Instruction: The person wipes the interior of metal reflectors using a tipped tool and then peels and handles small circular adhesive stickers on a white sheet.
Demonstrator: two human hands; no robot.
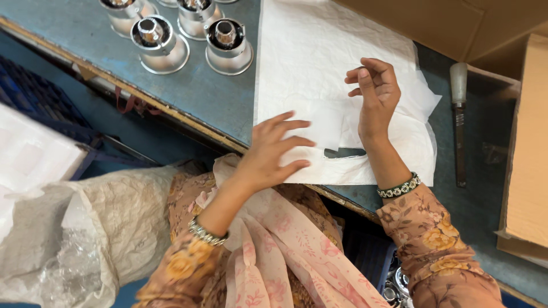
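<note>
A stack of white paper sheets (319, 63) lies on the blue-grey worktable (211, 97). My left hand (274, 151) rests on the near edge of the sheets, fingers spread and flat, touching a small white piece of paper (328, 128). My right hand (374, 94) hovers above the sheets, wrist on the paper, fingers loosely curled with nothing visible in them. A small dark gap (345, 152) shows in the paper near my right wrist.
Several shiny metal cone-shaped parts (228, 45) stand at the table's far left. A tool with a pale handle (458, 114) lies right of the paper. Cardboard boxes (528, 171) sit at the right and back. A crumpled plastic-lined sack (85, 239) is at my lower left.
</note>
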